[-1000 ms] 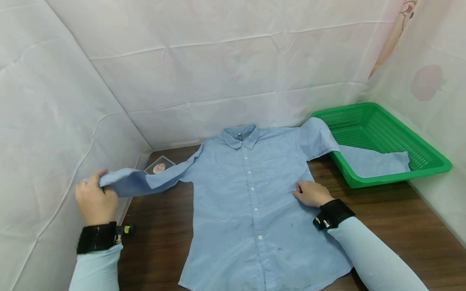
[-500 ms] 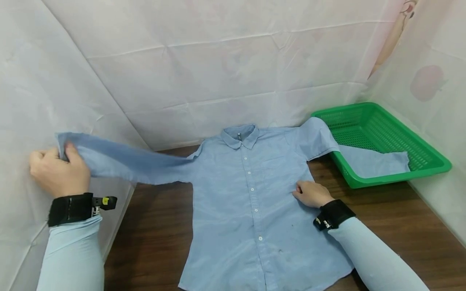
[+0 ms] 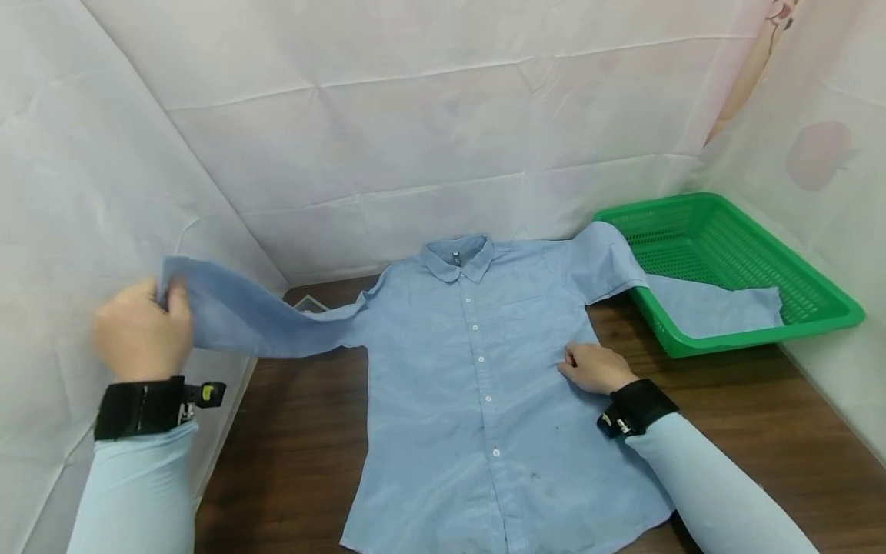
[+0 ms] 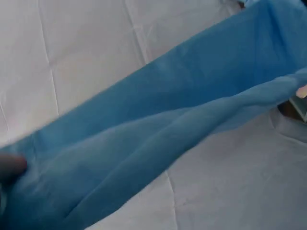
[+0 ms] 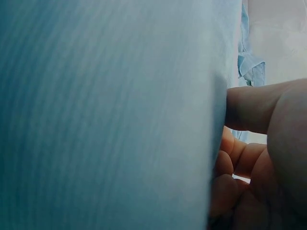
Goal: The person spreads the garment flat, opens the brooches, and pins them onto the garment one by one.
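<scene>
A light blue button-up shirt (image 3: 429, 369) lies spread front up on the brown table, with its collar toward the back. My left hand (image 3: 141, 331) grips the cuff end of the left-side sleeve (image 3: 256, 319), raised and stretched out near the left wall. That sleeve (image 4: 158, 124) runs diagonally across the left wrist view, with a blurred fingertip (image 4: 12, 165) on it at the left edge. Curled fingers of my right hand (image 3: 595, 368) rest on the shirt's right side; in the right wrist view, the thumb (image 5: 249, 108) touches the cloth.
The shirt's other sleeve (image 3: 720, 308) hangs over into a green plastic basket (image 3: 820, 327) at the right. Behind the raised sleeve shows part of a small clear-edged item (image 3: 311, 305). White sheeting (image 3: 415, 138) walls the back and sides of the table.
My left hand first swung up and left with the sleeve, then came slightly back right. The sleeve now sags a little toward the table. My right hand stays in place.
</scene>
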`<action>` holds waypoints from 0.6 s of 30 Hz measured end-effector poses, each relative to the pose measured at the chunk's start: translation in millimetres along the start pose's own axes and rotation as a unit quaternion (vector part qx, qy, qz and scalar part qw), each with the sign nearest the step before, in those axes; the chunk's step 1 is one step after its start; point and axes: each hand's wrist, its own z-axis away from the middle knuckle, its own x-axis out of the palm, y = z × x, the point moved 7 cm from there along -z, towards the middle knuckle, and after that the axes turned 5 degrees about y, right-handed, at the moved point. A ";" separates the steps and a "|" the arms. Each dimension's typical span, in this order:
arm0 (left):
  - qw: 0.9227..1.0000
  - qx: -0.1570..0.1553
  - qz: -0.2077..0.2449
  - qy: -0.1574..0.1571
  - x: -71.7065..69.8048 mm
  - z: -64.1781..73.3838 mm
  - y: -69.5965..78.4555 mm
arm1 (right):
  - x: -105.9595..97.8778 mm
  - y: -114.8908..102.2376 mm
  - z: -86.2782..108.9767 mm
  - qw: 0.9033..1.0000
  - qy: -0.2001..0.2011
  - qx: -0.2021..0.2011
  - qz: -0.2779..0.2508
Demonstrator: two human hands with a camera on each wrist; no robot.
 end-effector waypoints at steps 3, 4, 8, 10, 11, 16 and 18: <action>0.990 0.112 0.050 -0.067 7.9 23.1 18.6 | -0.8 -0.1 -0.6 1.000 0.002 -0.003 0.002; 0.982 0.147 0.067 -0.097 11.6 32.3 23.8 | -1.7 -0.6 -0.7 1.000 0.003 -0.004 0.002; 0.937 0.207 0.097 -0.266 35.6 71.0 35.2 | -5.0 -2.2 -0.5 1.000 0.008 -0.010 -0.004; 0.913 0.220 0.092 -0.332 49.1 89.4 37.6 | -4.7 -1.7 -0.4 1.000 0.006 -0.006 -0.005; 0.901 0.223 0.089 -0.361 55.3 98.7 38.7 | -4.4 -1.3 -0.1 1.000 0.005 -0.005 -0.004; 0.859 0.214 0.080 -0.459 79.5 141.8 40.7 | -1.5 0.5 0.6 1.000 0.001 -0.002 -0.002; 0.846 0.206 0.084 -0.484 86.6 157.6 40.8 | -0.5 0.2 0.5 1.000 0.000 -0.004 -0.004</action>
